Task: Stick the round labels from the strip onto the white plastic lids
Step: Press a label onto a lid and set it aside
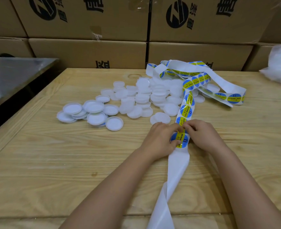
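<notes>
A long white backing strip [177,164] with round blue-and-yellow labels runs from a tangle at the table's far side down to the near edge. Both my hands meet on one round label [180,139] on the strip. My left hand [161,139] pinches the label's left side, thumb below and fingers at its top. My right hand [202,134] pinches the strip at the label's upper right edge. A pile of white plastic lids [136,100] lies beyond my hands, spreading to the left; whether any lid lies under the label is hidden.
The wooden table [53,162] has bare room in front and to the left. Cardboard boxes [86,50] are stacked along the far edge. A metal surface [12,75] stands at the left. A clear plastic bag [280,63] lies at the far right.
</notes>
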`<state>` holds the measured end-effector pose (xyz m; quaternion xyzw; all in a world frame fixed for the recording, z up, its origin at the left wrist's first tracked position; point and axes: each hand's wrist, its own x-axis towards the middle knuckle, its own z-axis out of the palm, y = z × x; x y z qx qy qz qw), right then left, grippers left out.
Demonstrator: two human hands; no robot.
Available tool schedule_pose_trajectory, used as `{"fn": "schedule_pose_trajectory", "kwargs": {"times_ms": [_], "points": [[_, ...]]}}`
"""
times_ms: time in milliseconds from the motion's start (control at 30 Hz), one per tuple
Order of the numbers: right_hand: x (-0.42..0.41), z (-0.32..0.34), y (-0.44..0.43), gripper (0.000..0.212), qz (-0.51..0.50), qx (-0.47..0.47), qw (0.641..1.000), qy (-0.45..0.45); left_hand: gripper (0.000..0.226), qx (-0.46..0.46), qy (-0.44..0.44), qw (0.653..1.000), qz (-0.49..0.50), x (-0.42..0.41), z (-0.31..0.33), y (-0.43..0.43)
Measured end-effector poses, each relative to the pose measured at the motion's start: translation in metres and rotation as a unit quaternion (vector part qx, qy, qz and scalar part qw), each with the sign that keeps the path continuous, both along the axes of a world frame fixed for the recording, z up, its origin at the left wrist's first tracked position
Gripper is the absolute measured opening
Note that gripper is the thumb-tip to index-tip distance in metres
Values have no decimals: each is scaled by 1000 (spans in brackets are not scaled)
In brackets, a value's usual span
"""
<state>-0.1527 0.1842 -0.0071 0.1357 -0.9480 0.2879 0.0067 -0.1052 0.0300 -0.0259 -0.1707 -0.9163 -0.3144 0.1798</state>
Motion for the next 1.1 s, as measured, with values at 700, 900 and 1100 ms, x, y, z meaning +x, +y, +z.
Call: {"fn": "schedule_pose_trajectory", "kwargs": {"times_ms": [700,900,1100], "points": [[3,7,-3,13,-36,-159,982,92,13,602,-130,786,50,-6,12,-26],[11,8,-27,7,3,-356,934,-25,13,557,-133,819,42,-6,10,-24],[9,5,-28,16,-55,-403,913,-13,17,443,-86,885,112,-6,9,-14]]}}
